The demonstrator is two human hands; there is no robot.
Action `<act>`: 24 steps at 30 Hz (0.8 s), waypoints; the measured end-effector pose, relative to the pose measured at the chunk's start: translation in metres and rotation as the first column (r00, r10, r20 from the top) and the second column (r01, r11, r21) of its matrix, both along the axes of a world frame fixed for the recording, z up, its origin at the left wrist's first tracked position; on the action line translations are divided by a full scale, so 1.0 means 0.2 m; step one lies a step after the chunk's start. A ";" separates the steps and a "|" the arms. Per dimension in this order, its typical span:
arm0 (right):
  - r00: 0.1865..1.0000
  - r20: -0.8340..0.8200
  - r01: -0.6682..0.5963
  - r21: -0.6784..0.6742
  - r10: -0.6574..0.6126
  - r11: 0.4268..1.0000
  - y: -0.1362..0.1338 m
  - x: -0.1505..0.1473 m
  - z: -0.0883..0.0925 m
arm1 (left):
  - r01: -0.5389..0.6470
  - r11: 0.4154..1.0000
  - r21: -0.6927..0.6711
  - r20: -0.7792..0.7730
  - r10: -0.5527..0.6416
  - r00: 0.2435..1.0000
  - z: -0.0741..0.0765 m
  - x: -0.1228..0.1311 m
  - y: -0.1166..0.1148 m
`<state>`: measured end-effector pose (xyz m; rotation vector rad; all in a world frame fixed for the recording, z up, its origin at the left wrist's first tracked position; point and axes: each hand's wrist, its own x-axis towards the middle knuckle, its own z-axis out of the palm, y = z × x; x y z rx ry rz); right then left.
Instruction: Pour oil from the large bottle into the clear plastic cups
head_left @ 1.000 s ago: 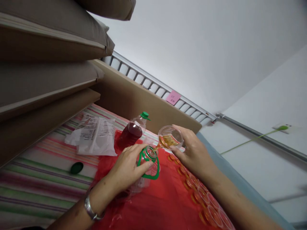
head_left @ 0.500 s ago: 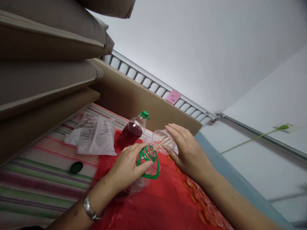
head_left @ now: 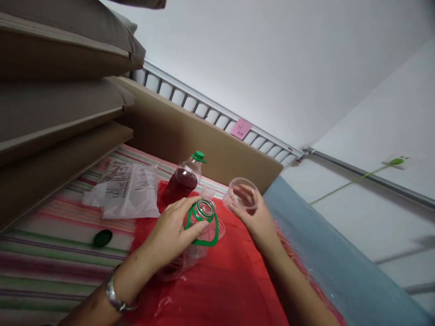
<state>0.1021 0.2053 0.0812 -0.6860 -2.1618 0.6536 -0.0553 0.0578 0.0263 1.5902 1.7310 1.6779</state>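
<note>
Silver shines in a bracelet [head_left: 115, 295] on the wrist of the left hand [head_left: 171, 231], which is closed around the neck of a clear bottle [head_left: 194, 256], thumb lying across the front. That bottle is uncapped, its mouth facing up, and a green handle [head_left: 216, 231] loops out on the right side of the neck. Its base rests on a red sheet [head_left: 231, 280]. The right hand [head_left: 256, 222] grips a clear cup [head_left: 238, 198], thumb on the near side and fingers showing through the far wall. This cup is up and to the right of the bottle's mouth, apart from it. Below the right forearm, round clear rims line the sheet's edge, partly hidden and blurred.

To the left, striped cloth [head_left: 50, 253] carries a dark green cap [head_left: 102, 237], well apart from the hands. Beyond that lies a crumpled white packet [head_left: 131, 190] with small print, too small to read. Near the packet, a second bottle [head_left: 181, 182], closed with a green top [head_left: 198, 155], holds dark red liquid.

Farther back, a tan board [head_left: 210, 142] runs along a slatted frame [head_left: 177, 97] bearing a pink note [head_left: 241, 128]. At the right, a grey pipe [head_left: 374, 174] crosses the white wall [head_left: 288, 59].
</note>
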 end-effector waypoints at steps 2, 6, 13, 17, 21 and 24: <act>0.988 -0.107 0.074 -0.277 -0.108 0.958 0.07 0.05 -0.19 | 0.000 1.000 -0.002 -0.005 0.000 1.000 0.00 0.00 0.00; 0.945 -0.168 0.187 -0.430 -0.281 0.883 0.16 0.10 -0.52 | 0.002 1.000 0.001 -0.004 -0.002 1.000 0.00 0.00 0.00; 0.941 -0.110 0.249 -0.416 -0.320 0.875 0.23 0.07 -0.74 | -0.012 0.999 -0.047 -0.013 0.012 1.000 0.01 0.01 0.00; 0.949 -0.116 0.203 -0.486 -0.293 0.850 0.24 0.14 -0.87 | -0.026 0.996 -0.087 0.000 0.026 1.000 0.00 0.01 0.01; 0.930 -0.189 0.190 -0.490 -0.317 0.851 0.33 0.33 -0.99 | -0.053 0.991 -0.120 0.008 0.055 0.998 -0.02 0.00 0.01; 0.850 -0.181 0.358 -0.492 -0.495 0.793 0.52 0.47 -1.03 | -0.088 0.987 -0.131 -0.018 0.086 0.996 -0.04 -0.01 0.01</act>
